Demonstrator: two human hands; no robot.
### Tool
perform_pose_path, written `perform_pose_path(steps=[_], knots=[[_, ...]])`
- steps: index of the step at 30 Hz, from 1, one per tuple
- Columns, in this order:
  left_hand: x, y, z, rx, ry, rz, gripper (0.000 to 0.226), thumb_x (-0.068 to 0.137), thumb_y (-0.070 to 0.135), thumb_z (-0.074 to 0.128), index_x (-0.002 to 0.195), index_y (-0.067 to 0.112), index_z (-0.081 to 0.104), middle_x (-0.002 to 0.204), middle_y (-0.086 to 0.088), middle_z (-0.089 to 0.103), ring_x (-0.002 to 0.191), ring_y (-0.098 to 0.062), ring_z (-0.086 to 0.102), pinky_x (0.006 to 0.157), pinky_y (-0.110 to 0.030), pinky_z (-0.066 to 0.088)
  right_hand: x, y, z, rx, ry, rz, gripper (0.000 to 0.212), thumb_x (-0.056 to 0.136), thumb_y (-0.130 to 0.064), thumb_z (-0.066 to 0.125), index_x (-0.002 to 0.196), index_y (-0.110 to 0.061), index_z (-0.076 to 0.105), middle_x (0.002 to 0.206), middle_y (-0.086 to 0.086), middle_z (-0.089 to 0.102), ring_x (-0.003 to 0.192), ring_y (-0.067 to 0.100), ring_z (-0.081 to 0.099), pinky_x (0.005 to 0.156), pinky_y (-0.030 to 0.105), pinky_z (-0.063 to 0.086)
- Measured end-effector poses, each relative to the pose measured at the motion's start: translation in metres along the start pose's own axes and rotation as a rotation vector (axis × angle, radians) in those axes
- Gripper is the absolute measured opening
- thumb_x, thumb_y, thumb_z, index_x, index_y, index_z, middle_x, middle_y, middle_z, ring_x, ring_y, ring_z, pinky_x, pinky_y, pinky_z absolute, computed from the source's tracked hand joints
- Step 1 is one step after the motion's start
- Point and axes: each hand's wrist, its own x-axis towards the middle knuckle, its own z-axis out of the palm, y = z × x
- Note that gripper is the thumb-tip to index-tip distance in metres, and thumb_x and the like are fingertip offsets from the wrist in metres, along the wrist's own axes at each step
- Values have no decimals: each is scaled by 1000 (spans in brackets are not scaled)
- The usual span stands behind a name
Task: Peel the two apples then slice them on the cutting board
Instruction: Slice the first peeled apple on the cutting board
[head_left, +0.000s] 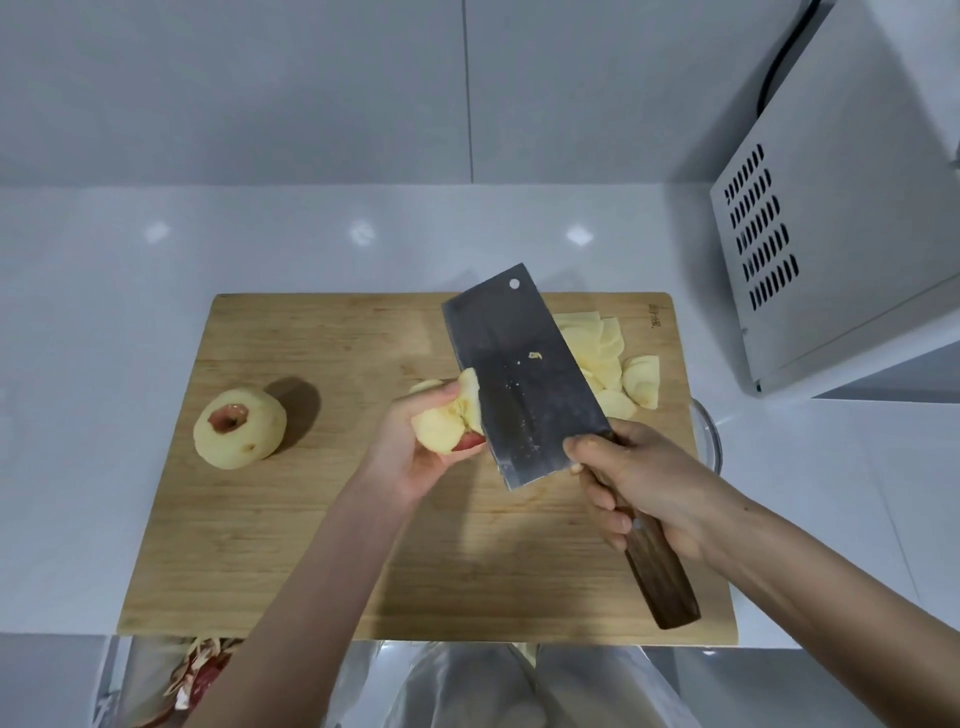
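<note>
Over the cutting board (291, 545), the left hand (410, 457) is gripping an apple piece (449, 423) as the right hand (654, 493), fingers wrapped round the cleaver (524, 374), is trimming it, with slices (608, 364) piled and a peeled apple (240, 428) waiting whole.

The left hand (410, 457) held an apple piece (447, 421) over the cutting board (311, 545). The cleaver (524, 379), gripped by the right hand (649, 488), touched the piece's right side. A peeled apple (240, 428) sat on the board well left of the left hand. Beyond the right hand, apple slices (608, 358) lay on the board, with a microwave (841, 234) farther right.
</note>
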Motion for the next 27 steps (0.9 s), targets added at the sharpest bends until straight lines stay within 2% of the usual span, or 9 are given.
perform_pose_path(steps=[3, 5, 9, 13, 17, 22, 23, 26, 27], knots=[[0, -12, 7, -69, 51, 57, 11, 83, 1, 58, 80, 11, 57, 71, -8, 66, 51, -20, 59, 67, -40, 55, 1, 4, 6, 22, 20, -17, 16, 92, -14, 51, 78, -7, 46, 45, 4, 41, 33, 16, 34, 40, 26, 37], [0, -16, 6, -81, 63, 73, 11, 78, 1, 60, 83, 10, 56, 73, -9, 65, 53, -20, 60, 59, -36, 53, 2, 5, 6, 1, 26, -28, 17, 92, -14, 51, 77, -8, 46, 45, 4, 41, 33, 16, 35, 40, 25, 38], [0, -8, -4, 51, 44, -22, 17, 75, 1, 62, 90, 8, 59, 81, -11, 69, 74, -26, 68, 72, -45, 56, 3, 4, 0, -63, 8, 5, 17, 92, -14, 51, 77, -9, 46, 46, 4, 42, 33, 15, 34, 40, 25, 37], [2, -7, -5, 29, 74, -29, 11, 84, 0, 57, 91, 8, 59, 75, -9, 71, 70, -25, 68, 76, -47, 55, 6, 9, 7, -2, 3, 25, 17, 92, -15, 52, 77, -9, 47, 45, 3, 42, 34, 15, 35, 40, 25, 37], [1, -23, -1, -85, 149, 34, 9, 85, 1, 58, 90, 9, 57, 76, -9, 67, 61, -21, 64, 63, -37, 54, 11, 14, 17, 13, 30, -11, 16, 92, -15, 51, 78, -8, 47, 45, 4, 43, 33, 15, 36, 41, 25, 38], [0, -22, -11, 5, 158, 1, 14, 83, 1, 62, 96, 7, 60, 81, -11, 71, 78, -27, 69, 78, -47, 56, 13, 9, 7, -96, 9, 39, 15, 91, -14, 51, 78, -8, 47, 47, 4, 43, 34, 15, 35, 41, 25, 38], [0, -22, -11, -9, 159, -3, 13, 83, 2, 61, 94, 7, 60, 82, -11, 70, 76, -26, 67, 78, -46, 56, 13, 10, 9, -65, -3, 48, 16, 92, -14, 52, 77, -8, 47, 47, 4, 43, 35, 15, 35, 41, 25, 38], [-1, -27, -6, -152, 146, 34, 6, 87, 7, 58, 93, 8, 59, 79, -9, 67, 62, -19, 64, 57, -31, 54, 17, 16, 19, 43, -25, 50, 19, 93, -19, 53, 79, -8, 49, 47, 2, 43, 36, 14, 37, 41, 26, 39], [-1, -31, -6, -167, 121, 60, 9, 89, 12, 58, 96, 8, 60, 81, -8, 67, 65, -18, 65, 58, -30, 53, 17, 17, 22, 63, -29, 49, 18, 93, -19, 52, 80, -7, 50, 47, 2, 43, 36, 14, 38, 41, 26, 39]])
